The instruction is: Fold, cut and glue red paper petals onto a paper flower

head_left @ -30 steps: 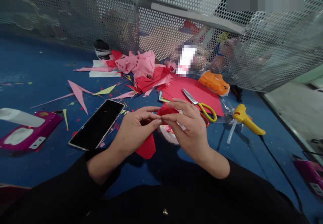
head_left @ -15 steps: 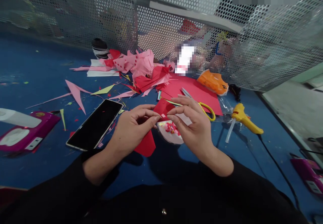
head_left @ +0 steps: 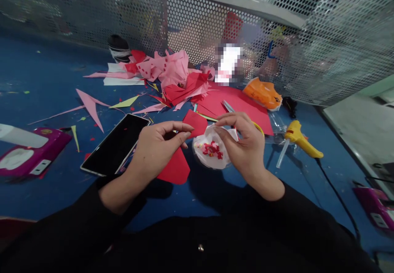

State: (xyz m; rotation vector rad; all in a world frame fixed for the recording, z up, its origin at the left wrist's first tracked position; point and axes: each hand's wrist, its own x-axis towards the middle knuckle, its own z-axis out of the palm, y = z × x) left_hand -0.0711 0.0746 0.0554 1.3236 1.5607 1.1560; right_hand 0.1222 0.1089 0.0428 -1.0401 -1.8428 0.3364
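Note:
My left hand [head_left: 163,146] is closed, thumb and forefinger pinched at the edge of a piece of red paper [head_left: 197,124]. Below that hand shows another red paper part [head_left: 177,168]; whether the two are one sheet is hidden by my fingers. My right hand [head_left: 241,142] hovers over the right side of a round, shallow dish [head_left: 201,161], its thumb and forefinger pressed together by the white lining. What those fingertips hold, if anything, I cannot make out. Small red, pink and pale paper bits [head_left: 211,149] lie heaped inside the dish.
Scissors with yellow handles [head_left: 227,106] rest on a red sheet [head_left: 258,119]. A yellow glue gun [head_left: 301,142] lies at the right, a black-screened phone [head_left: 118,144] at the left. Pink paper scraps [head_left: 175,70] pile up before the perforated metal panel [head_left: 197,27]. A purple device [head_left: 35,154] stands far left.
My right hand has drawn away from the red paper, slightly right, uncovering more of the dish. A small pale piece seen on the red paper no longer shows there. The view has tilted slightly.

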